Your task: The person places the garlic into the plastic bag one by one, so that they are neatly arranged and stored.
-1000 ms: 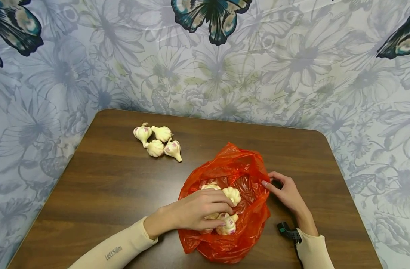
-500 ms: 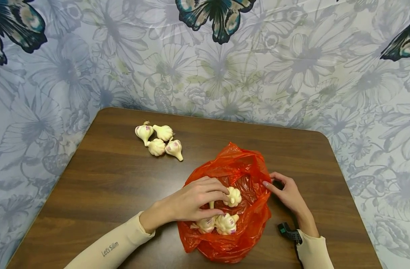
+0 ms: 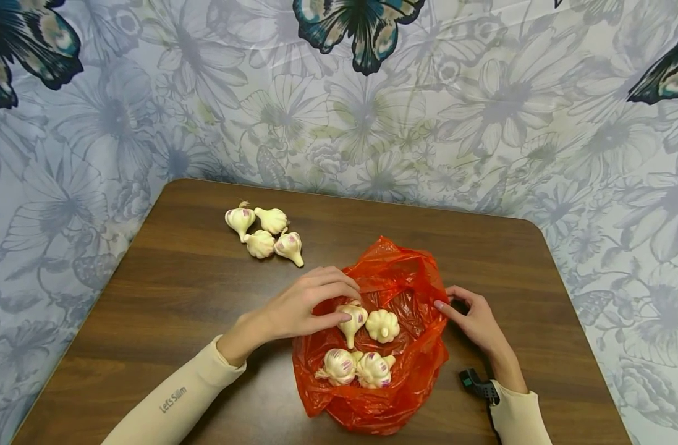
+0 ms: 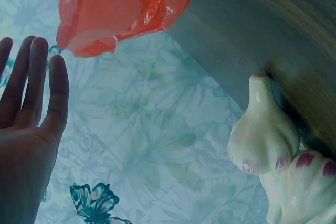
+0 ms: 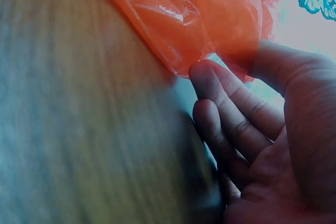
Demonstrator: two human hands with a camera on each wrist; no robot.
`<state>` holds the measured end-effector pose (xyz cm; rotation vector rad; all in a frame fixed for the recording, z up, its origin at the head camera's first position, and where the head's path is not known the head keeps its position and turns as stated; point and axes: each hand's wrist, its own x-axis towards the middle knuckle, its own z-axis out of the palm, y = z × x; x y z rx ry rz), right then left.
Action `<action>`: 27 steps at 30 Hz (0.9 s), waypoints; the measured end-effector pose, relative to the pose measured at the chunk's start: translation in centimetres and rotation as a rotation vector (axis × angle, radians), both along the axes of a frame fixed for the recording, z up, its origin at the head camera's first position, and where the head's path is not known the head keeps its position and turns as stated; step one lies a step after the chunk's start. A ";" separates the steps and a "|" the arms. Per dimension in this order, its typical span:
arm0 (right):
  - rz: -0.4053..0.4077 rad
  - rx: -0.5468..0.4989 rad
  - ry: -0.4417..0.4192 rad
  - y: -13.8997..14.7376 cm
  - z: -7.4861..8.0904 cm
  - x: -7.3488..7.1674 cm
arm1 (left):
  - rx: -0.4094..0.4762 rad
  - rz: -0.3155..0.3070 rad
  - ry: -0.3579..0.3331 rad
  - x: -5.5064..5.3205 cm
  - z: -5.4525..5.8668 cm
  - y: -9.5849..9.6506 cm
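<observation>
Red bag (image 3: 408, 361): mouth open on the tabletop (image 3: 194, 309), nearer its right edge than its left, four garlic bulbs (image 3: 374, 370) lying inside.
My left hand (image 3: 311, 303): fingers extended, thumb spread wide from them, over the bag's left side beside one bulb; touching or not, I cannot tell.
My right hand (image 3: 474, 318): pinches the bag's right rim.
Loose garlic (image 3: 261, 244): four clustered near the far left corner.
Left sleeve (image 3: 174, 392): seems to read "Let's Slim", letters small.
</observation>
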<state>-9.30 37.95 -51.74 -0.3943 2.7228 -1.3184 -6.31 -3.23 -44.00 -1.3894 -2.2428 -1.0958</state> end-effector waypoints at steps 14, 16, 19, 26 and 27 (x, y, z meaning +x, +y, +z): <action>-0.017 0.007 -0.019 -0.2 0.0 0.0 | 0.021 0.110 -0.028 -2.2 0.9 -3.4; -0.018 0.008 -0.019 -0.3 0.0 0.0 | 0.020 0.154 -0.038 -2.6 1.1 -4.3; -0.019 0.012 -0.020 -0.3 0.1 -0.1 | 0.020 0.209 -0.042 -2.9 1.3 -5.4; -0.017 0.001 -0.022 -0.4 0.1 -0.3 | 0.026 0.236 -0.042 -3.7 1.6 -6.7; -0.017 0.000 -0.020 -0.4 0.1 -0.3 | 0.028 0.243 -0.044 -3.9 1.6 -6.9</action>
